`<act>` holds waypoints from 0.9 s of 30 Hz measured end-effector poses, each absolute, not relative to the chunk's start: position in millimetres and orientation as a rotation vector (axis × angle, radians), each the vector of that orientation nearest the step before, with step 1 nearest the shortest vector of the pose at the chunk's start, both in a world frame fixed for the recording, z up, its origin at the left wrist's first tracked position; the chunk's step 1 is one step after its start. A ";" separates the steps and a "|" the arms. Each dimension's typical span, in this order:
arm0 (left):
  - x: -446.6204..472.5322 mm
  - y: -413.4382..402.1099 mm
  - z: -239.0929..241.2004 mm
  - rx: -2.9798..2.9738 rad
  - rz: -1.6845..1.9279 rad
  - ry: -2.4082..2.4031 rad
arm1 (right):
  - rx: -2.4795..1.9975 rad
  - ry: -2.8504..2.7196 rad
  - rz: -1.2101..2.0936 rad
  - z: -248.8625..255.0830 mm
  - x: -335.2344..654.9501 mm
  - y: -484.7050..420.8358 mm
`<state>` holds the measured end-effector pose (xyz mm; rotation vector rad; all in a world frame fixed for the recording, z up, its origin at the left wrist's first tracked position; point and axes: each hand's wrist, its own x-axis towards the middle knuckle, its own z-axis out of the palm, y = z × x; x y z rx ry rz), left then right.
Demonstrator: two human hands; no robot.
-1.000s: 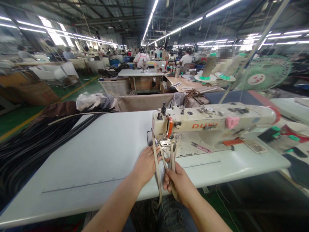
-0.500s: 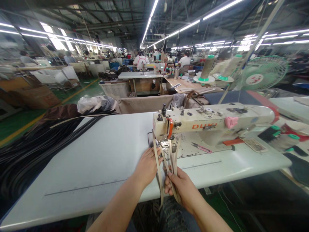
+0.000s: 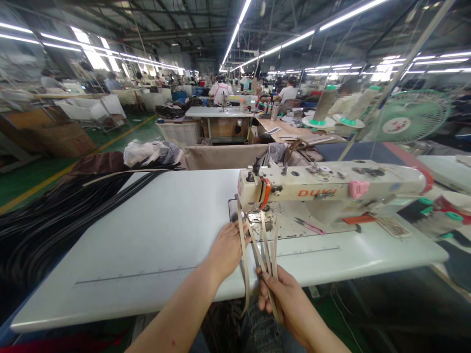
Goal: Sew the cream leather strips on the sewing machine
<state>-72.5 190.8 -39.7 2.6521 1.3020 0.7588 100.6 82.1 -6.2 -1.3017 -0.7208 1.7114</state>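
Observation:
My left hand (image 3: 228, 245) lies palm down on the table, fingers stretched toward the presser foot (image 3: 254, 217) of the sewing machine (image 3: 320, 181). Its fingertips rest beside a narrow beige strip that runs to the foot. Another length of beige strip (image 3: 246, 279) hangs from the machine head, passing over these fingers and down past the table's edge. Closer to me, my right hand (image 3: 280, 294) is closed around several beige strips (image 3: 269, 255), pinched between thumb and fingers. Their upper ends fan out toward the machine bed.
Pink-handled thread snips (image 3: 310, 226) lie on the machine bed. Long black strips (image 3: 73, 211) cover the left side of the white table (image 3: 154, 230). Thread cones (image 3: 326, 105) and a green fan (image 3: 412, 117) stand at the right. Other people sit at machines farther back.
My right hand has drawn slightly back toward me, and the strips in it have spread apart. My left hand stays by the presser foot. The whole view has shifted a little.

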 end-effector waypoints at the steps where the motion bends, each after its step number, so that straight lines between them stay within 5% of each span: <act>1: -72.6 191.1 -40.0 2.653 0.759 1.303 | -1.303 -0.724 1.706 -6.6 101.0 81.3; 27: -71.5 190.7 -37.6 2.618 0.779 1.300 | -1.385 -0.667 1.752 -24.6 107.2 63.3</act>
